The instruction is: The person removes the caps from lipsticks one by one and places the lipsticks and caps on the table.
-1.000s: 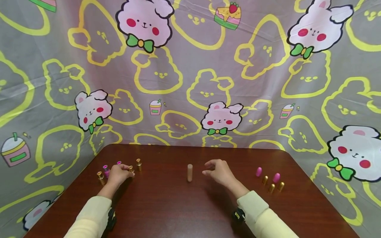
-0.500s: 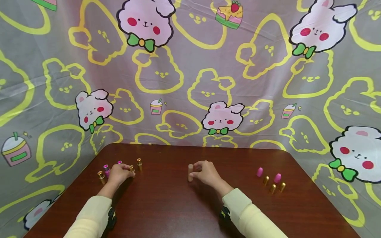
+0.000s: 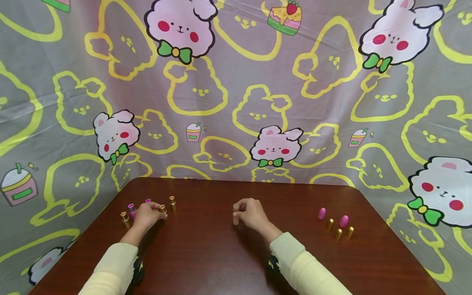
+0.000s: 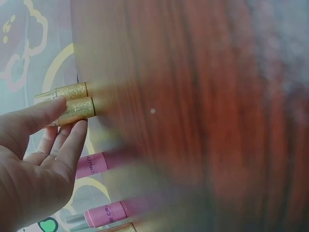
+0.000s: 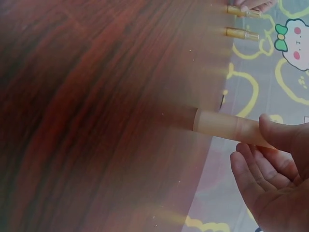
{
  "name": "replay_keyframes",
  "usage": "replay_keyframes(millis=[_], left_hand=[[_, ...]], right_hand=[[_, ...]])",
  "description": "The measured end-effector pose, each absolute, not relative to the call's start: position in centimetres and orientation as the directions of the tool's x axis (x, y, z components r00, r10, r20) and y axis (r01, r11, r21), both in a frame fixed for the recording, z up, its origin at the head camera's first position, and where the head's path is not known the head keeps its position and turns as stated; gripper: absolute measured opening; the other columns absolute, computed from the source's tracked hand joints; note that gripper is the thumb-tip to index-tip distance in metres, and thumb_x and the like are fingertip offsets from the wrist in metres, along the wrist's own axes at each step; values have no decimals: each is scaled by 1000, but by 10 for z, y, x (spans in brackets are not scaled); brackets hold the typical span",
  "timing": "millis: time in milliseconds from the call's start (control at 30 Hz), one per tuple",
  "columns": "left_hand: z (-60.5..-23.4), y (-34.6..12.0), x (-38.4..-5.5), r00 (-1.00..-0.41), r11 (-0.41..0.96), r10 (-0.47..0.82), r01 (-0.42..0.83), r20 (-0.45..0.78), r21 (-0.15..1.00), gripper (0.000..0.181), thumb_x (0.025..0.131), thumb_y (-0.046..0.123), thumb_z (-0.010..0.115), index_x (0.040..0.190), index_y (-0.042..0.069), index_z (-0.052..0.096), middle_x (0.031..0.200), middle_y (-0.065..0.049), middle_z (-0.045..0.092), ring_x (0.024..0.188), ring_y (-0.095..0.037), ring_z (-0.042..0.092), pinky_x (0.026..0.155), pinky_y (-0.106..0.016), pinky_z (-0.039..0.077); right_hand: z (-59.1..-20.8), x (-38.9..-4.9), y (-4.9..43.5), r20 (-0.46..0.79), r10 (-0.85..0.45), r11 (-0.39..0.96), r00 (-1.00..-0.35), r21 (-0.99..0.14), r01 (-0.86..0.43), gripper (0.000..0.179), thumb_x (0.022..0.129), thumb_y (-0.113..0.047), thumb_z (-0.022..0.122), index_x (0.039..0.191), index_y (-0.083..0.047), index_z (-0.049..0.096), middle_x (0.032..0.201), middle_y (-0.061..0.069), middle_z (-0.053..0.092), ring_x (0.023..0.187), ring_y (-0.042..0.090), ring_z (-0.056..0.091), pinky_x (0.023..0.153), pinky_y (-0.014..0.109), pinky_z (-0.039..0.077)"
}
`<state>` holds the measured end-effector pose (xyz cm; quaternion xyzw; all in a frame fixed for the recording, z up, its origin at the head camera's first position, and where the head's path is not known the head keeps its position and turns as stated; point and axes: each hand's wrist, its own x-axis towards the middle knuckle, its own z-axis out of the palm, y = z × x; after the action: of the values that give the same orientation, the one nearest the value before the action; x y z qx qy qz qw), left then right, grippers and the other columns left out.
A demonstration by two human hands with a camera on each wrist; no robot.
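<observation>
On the left of the table, my left hand (image 3: 146,215) pinches an uncapped gold lipstick tube (image 4: 77,111) between thumb and fingers. Beside it stands a second gold tube (image 3: 172,203). A pink lipstick tube (image 3: 131,211), another pink tube (image 4: 92,165) partly behind the hand, and a further gold tube (image 3: 125,220) stand around the same hand. Near the table's middle, my right hand (image 3: 253,214) pinches the upper part of an upright beige lipstick tube (image 5: 219,124), its thumb on one side and fingers on the other. The tube's top is partly hidden by the fingers.
Toward the right stand two pink caps, one (image 3: 322,213) farther back and one (image 3: 344,221) nearer, with several gold caps (image 3: 338,234) close by. The dark wooden table (image 3: 206,254) ends at the back against a grey cartoon-print cloth (image 3: 217,98).
My right hand has moved left to the beige tube and now pinches it; a second ago it was apart from it. My left hand stays in place on the gold tube.
</observation>
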<state>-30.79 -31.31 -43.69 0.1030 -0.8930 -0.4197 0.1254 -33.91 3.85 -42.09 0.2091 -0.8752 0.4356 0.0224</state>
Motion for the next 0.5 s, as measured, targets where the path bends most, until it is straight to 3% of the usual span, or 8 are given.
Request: replay_keyframes(millis=[500], left_hand=[[-437,-311,-308,-945,632,-283,-55,163,773,27,70,-1,81,86,-10,62,70,-9,63,66,-22,56,59,-30,42]], right_hand=[[-417,-338,39,236,-346,542,-908,-740,-398,6,83,-8,77,88,-9,74,90,-1,70,87,16,65,66,30,51]])
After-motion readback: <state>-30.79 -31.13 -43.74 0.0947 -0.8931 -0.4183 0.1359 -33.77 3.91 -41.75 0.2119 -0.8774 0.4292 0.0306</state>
